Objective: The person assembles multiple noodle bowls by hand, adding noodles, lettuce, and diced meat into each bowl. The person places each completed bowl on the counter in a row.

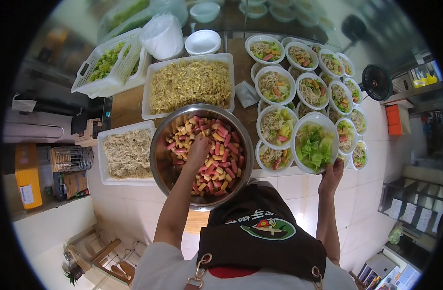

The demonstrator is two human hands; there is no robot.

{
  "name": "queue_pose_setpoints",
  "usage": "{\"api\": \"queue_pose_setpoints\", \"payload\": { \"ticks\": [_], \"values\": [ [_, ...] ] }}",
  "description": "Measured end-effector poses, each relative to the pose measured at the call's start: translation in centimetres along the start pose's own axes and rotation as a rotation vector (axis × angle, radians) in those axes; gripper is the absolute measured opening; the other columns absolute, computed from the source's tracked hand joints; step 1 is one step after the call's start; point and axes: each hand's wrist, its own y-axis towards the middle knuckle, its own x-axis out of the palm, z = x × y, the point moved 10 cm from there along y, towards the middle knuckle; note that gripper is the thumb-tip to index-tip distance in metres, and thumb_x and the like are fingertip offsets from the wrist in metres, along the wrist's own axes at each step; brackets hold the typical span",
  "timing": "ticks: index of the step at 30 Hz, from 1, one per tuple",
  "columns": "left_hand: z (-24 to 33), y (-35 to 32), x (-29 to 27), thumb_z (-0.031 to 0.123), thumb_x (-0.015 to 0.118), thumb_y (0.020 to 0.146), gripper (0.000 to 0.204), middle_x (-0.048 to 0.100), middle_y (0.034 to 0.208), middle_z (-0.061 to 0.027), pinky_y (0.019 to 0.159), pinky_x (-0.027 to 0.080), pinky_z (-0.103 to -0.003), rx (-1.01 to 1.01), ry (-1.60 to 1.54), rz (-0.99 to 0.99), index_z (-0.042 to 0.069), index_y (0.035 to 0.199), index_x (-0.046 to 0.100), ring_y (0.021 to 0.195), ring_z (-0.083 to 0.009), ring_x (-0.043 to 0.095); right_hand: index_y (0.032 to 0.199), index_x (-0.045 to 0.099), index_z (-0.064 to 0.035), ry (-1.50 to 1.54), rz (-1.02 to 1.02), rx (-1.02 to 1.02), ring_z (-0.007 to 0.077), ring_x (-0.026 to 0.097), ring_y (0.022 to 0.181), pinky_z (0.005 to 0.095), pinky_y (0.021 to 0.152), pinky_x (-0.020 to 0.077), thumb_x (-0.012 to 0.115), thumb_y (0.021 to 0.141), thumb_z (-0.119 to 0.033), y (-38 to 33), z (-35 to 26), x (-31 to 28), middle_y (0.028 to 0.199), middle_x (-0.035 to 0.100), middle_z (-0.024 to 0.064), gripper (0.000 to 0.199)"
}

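My left hand (pixel 200 146) reaches into a large steel mixing bowl (pixel 161 180), its fingers curled among the cut sausage pieces (pixel 220 170). Pink and yellow-brown pieces fill that bowl, and my fingertips are partly buried in them. With my right hand (pixel 332 175) I grip the near right rim of a round white bowl (pixel 295 153). Torn green lettuce (pixel 316 145) lies inside it. The held bowl is in front of stacked white bowls (pixel 274 104) that contain noodles, greens and sausage pieces.
Behind the steel bowl stands a white tray of bean sprouts (pixel 190 86); left of it, a tray of pale shredded food (pixel 128 153). A white basket of greens (pixel 110 60), a plastic-wrapped stack (pixel 162 36) and white bowls (pixel 202 41) are at the back. A black fan (pixel 377 82) stands right.
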Motion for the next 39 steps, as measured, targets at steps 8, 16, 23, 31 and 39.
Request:
{"api": "queue_pose_setpoints", "payload": {
  "ticks": [8,16,23,31,39],
  "values": [
    [6.5,3.5,-0.8,0.007,0.052,0.082,0.021,0.050,0.106,-0.0183,0.076,0.048,-0.044,0.115,0.223,0.064,0.007,0.103,0.054,0.088,-0.0384,0.056,0.109,0.046,-0.0021,-0.097,-0.046,-0.050,0.0110,0.054,0.082,0.0228,0.063,0.0464,0.048,0.083,-0.001,1.5,-0.1,0.7,0.102,0.054,0.0064,0.026],
    [9.1,5.1,-2.5,0.003,0.057,0.083,0.011,0.058,0.092,-0.0102,0.075,0.046,-0.032,0.025,-0.257,0.256,0.001,0.094,0.057,0.085,-0.0251,0.057,0.105,0.044,0.0008,-0.127,-0.115,-0.088,0.0112,0.053,0.082,0.0223,0.066,0.0457,0.047,0.077,0.007,3.9,-1.2,-0.2,0.101,0.052,0.0087,0.029],
    [41.9,4.2,5.8,0.006,0.059,0.078,0.028,0.053,0.105,-0.0149,0.088,0.041,-0.041,0.624,-0.266,-0.096,0.001,0.105,0.055,0.097,-0.0334,0.053,0.104,0.043,-0.0008,-0.042,-0.196,-0.025,0.0098,0.055,0.071,0.0222,0.054,0.0471,0.050,0.076,0.006,6.5,-0.1,-2.6,0.093,0.052,0.0073,0.029],
    [51.7,2.7,19.6,0.013,0.060,0.080,0.057,0.036,0.138,-0.0133,0.104,0.028,-0.047,0.751,0.235,-0.238,0.008,0.133,0.041,0.127,-0.0364,0.032,0.103,0.043,-0.0009,0.031,-0.147,0.064,0.0124,0.058,0.065,0.0241,0.046,0.0483,0.056,0.085,-0.006,12.4,0.0,-10.0,0.093,0.054,0.0108,0.023],
    [56.1,6.2,16.6,0.008,0.059,0.079,0.043,0.040,0.131,-0.0159,0.100,0.032,-0.045,0.678,0.071,-0.122,0.006,0.121,0.051,0.121,-0.0358,0.037,0.102,0.045,0.0007,-0.035,0.160,-0.054,0.0115,0.054,0.077,0.0238,0.055,0.0485,0.055,0.084,-0.005,21.7,1.3,-24.5,0.096,0.053,0.0096,0.022]
  ]
}}
